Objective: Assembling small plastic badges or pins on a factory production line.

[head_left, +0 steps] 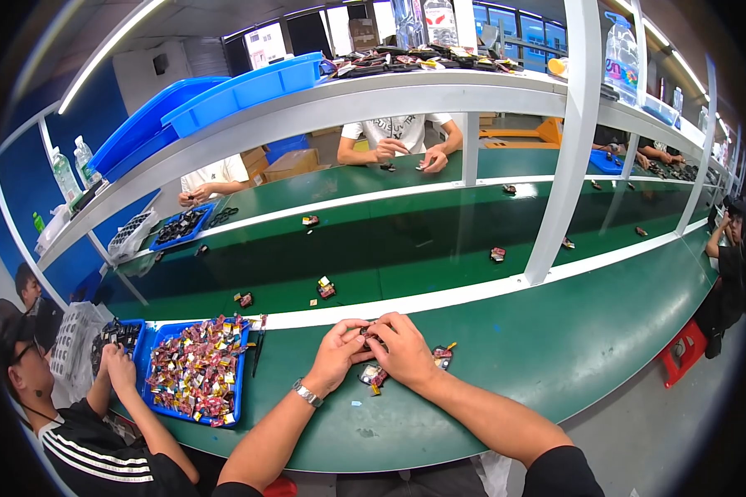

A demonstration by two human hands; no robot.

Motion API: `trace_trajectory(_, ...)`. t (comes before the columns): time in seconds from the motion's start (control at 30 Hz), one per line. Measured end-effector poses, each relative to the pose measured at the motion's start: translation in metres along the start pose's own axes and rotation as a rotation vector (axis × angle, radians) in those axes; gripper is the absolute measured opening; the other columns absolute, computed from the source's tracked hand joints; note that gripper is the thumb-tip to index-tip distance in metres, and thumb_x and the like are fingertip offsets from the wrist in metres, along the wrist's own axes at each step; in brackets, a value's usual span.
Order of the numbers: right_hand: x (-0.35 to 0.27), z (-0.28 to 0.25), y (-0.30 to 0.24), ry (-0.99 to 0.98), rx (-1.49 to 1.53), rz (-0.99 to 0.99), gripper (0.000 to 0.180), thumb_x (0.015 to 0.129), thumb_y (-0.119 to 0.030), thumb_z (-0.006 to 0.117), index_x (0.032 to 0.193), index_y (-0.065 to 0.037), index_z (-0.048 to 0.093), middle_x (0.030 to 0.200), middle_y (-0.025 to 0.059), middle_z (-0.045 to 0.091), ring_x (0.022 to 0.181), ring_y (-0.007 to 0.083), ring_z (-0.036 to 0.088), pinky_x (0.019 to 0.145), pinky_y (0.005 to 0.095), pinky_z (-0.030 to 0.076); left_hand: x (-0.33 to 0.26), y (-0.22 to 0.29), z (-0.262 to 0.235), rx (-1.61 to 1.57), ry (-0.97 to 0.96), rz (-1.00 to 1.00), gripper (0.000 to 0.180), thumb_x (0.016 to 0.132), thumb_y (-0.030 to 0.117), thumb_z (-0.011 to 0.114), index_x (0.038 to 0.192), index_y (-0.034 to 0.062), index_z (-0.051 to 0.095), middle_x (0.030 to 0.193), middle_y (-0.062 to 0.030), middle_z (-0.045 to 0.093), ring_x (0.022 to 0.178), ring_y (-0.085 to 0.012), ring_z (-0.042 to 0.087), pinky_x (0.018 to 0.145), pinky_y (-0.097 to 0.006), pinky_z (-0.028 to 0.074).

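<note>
My left hand [336, 358] and my right hand [401, 351] meet over the near green bench, fingers closed together around a small dark reddish part [370, 338]. Fingers cover most of it, so its exact kind is hidden. Just below them lies a small electronic assembly [373, 376] with red and silvery-white surfaces. Another such assembly [443, 356], with a yellow end, rests beside my right wrist. To the left, a blue tray [239, 398] is heaped with similar red, white and yellow pieces. A thin dark tool [259, 351] lies along the tray's right side.
A white divider [439, 300] runs behind my hands; beyond it, scattered assemblies [326, 287] sit on a green belt. A white post [565, 149] and an overhead shelf [373, 93] stand ahead. Close on my left, a co-worker [99, 439] handles parts. A red stool [685, 352] stands at right.
</note>
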State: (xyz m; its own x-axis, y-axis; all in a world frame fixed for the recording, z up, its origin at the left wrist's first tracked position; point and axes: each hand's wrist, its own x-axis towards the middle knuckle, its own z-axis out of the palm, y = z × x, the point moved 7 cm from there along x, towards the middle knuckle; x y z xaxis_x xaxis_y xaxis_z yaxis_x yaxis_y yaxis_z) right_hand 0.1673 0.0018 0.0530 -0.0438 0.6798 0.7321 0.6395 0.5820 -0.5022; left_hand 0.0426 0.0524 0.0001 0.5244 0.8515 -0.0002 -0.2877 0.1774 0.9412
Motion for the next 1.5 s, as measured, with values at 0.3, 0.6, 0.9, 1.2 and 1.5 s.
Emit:
trace_trajectory(0.3,-0.002,-0.001,0.000,0.021,0.064,0.038,0.016,0.077,-0.002,0.072,0.092,-0.002,0.066,0.093,0.0094,0.058,0.083,0.0267,0.062,0.072,0.0365,0.052,0.001,-0.003,-0.003,0.136,0.078,0.059,0.020,0.099,0.004,0.051,0.119,0.0002,0.051,0.108,-0.0084,0.066,0.098,-0.0138,0.065,0.082,-0.030,0.058)
trace_trajectory(0.6,-0.003,-0.003,-0.005,0.013,-0.036,0.004,0.014,0.077,-0.004,0.071,0.090,-0.003,0.066,0.094,0.0087,0.059,0.086,0.0265,0.061,0.073,0.0367,0.053,0.000,-0.005,-0.004,0.143,0.048,0.026,0.025,0.099,0.002,0.050,0.123,0.0010,0.050,0.113,-0.0079,0.064,0.101,-0.0134,0.063,0.085,-0.029,0.056)
trace_trajectory(0.9,-0.005,0.000,-0.007,-0.016,-0.166,-0.101,0.014,0.078,-0.007,0.069,0.092,-0.004,0.064,0.099,0.0070,0.058,0.086,0.0248,0.060,0.070,0.0358,0.055,0.001,-0.006,-0.002,0.086,-0.003,0.000,0.028,0.098,0.000,0.048,0.126,0.0017,0.048,0.117,-0.0080,0.062,0.104,-0.0147,0.062,0.089,-0.031,0.055)
trace_trajectory(1.2,-0.003,0.001,0.007,0.066,0.002,0.017,0.015,0.079,-0.003,0.071,0.093,-0.002,0.067,0.102,0.0094,0.064,0.083,0.0253,0.064,0.070,0.0327,0.055,0.000,-0.005,-0.002,0.059,-0.022,0.027,0.030,0.098,-0.002,0.047,0.128,0.0012,0.045,0.120,-0.0110,0.061,0.111,-0.0182,0.061,0.093,-0.036,0.056)
trace_trajectory(1.5,0.071,-0.004,0.150,0.081,0.167,0.679,0.014,0.074,-0.007,0.078,0.084,-0.001,0.071,0.082,0.0127,0.072,0.076,0.0203,0.071,0.071,0.0319,0.055,0.002,0.005,-0.023,0.013,0.088,0.121,0.048,0.097,0.004,0.052,0.142,0.0054,0.035,0.143,-0.0203,0.046,0.125,-0.0309,0.054,0.099,-0.044,0.052)
